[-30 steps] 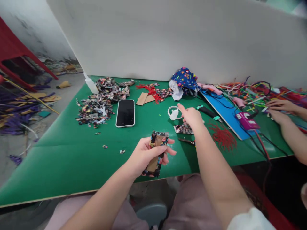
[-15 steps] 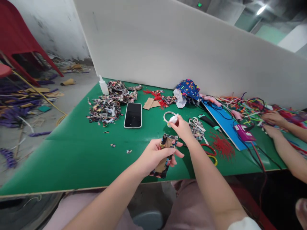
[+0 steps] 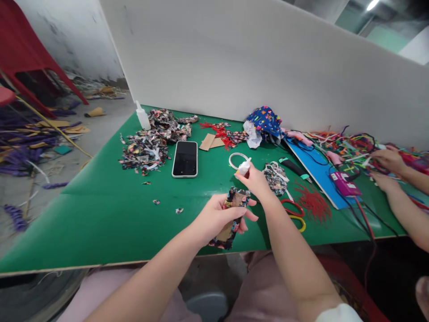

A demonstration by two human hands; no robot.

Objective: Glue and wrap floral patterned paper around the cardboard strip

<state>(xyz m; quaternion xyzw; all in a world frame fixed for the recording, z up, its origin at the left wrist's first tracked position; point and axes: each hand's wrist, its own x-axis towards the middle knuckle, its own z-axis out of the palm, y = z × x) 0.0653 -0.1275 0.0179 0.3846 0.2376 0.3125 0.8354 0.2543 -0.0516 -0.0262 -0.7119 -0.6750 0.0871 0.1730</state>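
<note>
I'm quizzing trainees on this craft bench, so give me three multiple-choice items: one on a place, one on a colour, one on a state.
1. Where does the black smartphone lie?
A on the green tabletop
B in a hand
C on the floor

2. What colour are the scissor handles?
A blue
B red and yellow
C white

3. What is the left hand doing?
A resting flat
B gripping a patterned fabric-covered card
C holding the phone

Answers: 1 A, it lies screen up beside the scrap pile. 2 B, both loops show. 3 B, fingers wrap the card.

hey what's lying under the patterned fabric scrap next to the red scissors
The patterned fabric scrap lies on the green table, with white strips poking out at its edge. The red scissors sit just in front, beside it. Whatever lies beneath the scrap's middle is covered.
</note>
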